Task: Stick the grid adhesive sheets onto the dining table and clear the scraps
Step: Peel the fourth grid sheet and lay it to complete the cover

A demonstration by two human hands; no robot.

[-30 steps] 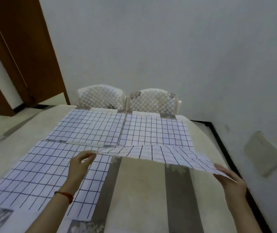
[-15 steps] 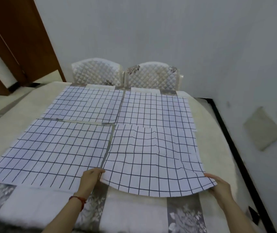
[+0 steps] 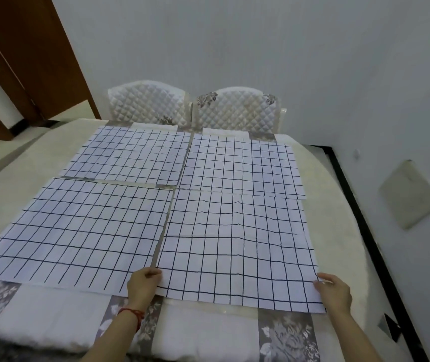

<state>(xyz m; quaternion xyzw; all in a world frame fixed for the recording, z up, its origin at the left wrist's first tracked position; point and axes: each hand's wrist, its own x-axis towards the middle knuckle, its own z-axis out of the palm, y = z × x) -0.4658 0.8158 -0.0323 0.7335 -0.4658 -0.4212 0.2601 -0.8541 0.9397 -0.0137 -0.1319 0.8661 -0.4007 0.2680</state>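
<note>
Sheets nearly all down: three grid sheets lie flat on the dining table, w/ the fourth sheet at near right just laid, rippled, not smoothed yet. Left hand pinches its near-left corner; right hand grips the near-right corner. Left to do, I'd say: press it flat, clear scraps, though none visible. Table is pale marble w/ a floral runner; two quilted chairs at far side, white wall, brown door far left.

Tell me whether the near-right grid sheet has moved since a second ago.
Yes. The near-right grid sheet has come down from midair to lie on the dining table, beside the near-left sheet.
</note>
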